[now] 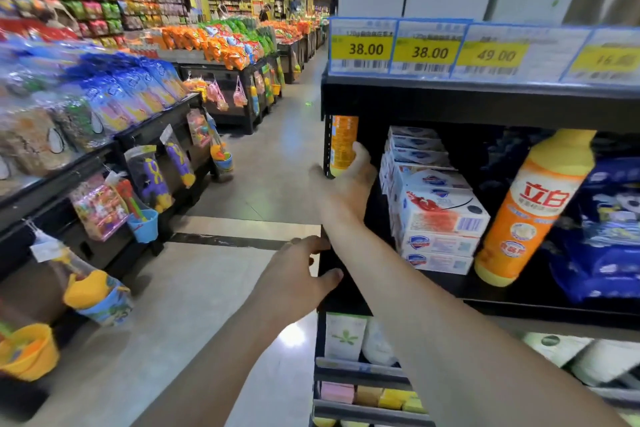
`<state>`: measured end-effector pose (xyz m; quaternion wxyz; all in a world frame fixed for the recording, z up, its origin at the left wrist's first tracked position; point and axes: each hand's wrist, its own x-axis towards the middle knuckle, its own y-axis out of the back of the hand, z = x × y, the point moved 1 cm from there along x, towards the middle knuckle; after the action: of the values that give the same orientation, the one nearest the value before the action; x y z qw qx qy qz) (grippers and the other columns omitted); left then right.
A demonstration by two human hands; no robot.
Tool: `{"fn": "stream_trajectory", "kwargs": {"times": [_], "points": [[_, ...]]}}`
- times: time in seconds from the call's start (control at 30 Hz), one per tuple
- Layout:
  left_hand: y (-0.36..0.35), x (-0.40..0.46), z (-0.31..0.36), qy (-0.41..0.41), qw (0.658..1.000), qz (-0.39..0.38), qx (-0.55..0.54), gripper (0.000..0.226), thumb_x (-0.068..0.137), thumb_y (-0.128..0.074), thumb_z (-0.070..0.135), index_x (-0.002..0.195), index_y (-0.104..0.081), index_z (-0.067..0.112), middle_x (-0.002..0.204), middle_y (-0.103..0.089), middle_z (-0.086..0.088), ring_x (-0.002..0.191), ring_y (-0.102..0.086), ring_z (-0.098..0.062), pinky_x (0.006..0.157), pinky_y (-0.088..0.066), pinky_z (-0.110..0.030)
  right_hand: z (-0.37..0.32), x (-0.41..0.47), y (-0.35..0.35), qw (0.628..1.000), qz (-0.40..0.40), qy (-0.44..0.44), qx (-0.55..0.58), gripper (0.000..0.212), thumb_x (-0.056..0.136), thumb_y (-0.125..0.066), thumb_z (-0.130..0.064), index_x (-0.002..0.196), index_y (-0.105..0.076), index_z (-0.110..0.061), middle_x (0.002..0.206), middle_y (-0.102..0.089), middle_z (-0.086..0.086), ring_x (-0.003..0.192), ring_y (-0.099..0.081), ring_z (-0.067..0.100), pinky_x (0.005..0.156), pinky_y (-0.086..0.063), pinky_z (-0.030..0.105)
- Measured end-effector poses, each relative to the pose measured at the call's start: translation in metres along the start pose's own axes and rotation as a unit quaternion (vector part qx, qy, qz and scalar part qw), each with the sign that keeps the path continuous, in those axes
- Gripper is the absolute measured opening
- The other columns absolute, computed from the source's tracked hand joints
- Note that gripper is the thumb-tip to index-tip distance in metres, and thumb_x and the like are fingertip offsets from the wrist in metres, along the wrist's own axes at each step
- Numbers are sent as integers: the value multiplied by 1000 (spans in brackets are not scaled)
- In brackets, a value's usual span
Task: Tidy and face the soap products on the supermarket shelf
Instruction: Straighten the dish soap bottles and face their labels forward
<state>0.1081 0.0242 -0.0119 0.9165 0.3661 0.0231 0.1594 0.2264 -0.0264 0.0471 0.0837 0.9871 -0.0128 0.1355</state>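
Note:
My right hand (346, 184) is wrapped around the lower part of an upright orange bottle (343, 139) at the far left end of the black shelf (519, 298). My left hand (298, 274) grips the shelf's left side post, thumb on the front. Beside the right hand, white soap boxes (436, 215) are stacked in several layers, the upper ones skewed. A large orange and yellow detergent bottle (533, 211) leans to the right against blue bags (602, 229).
Yellow price tags (429, 52) line the shelf edge above. A lower shelf holds white packs (346, 336) and small coloured bars (370, 395). The aisle floor (207, 288) runs to the left, bordered by snack stands with hanging toys (104, 204).

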Motion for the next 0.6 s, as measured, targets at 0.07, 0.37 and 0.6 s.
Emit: {"fn": "stream_trajectory", "kwargs": {"times": [0.07,0.37,0.6], "points": [[5,5,-8,6,1000,-15,-14,51,89,-77,46,136,-60,40,130,-60,13,111,-60,-4,85,-47,-21,9,30,-12,999,33,-15,-23,83,86,-76,-29,155,-30,-26,152,-34,8,130,-53,26,95,-44,27],[0,19,-30,22,987,-41,-155,49,85,-84,44,126,-60,55,121,-64,25,106,-61,11,87,-48,-14,43,106,-37,991,93,-51,-80,100,83,-77,-40,161,-17,-25,168,-15,12,151,-30,36,117,-38,47],[1,22,-34,23,984,-51,-172,48,84,-84,49,122,-58,61,119,-62,32,101,-57,23,78,-44,-8,38,129,-50,989,96,-73,-81,75,84,-77,-43,147,-42,-21,148,-46,8,130,-53,32,89,-39,31]]}}
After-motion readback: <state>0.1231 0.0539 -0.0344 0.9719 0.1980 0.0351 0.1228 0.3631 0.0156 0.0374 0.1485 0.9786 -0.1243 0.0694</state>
